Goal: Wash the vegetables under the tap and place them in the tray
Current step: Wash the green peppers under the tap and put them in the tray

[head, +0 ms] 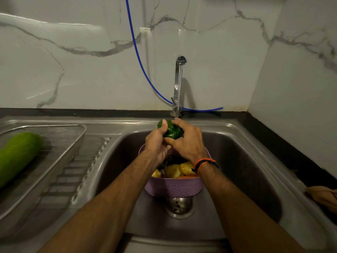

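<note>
marbled wall tiles back a steel sink (237,161). at the basin's 12 o'clock edge, a green capsicum (172,131) is clasped under the tap (177,84) stream by the left hand (156,143) and right hand (187,141), fingers curled around it. wet and glossy, it is judged light, firm but slippery; cupping its sides seems best. the mesh tray (60,143) lies at 9 o'clock, a long green gourd (16,156) inside; a purple basket (173,187) of potatoes (180,169) sits below.

White marble-look wall panels (82,70) with grey veins rise behind and to the right, meeting in a corner. A black bench (284,141) runs along their foot. A blue hose (140,59) hangs down the wall. The light is dim.
</note>
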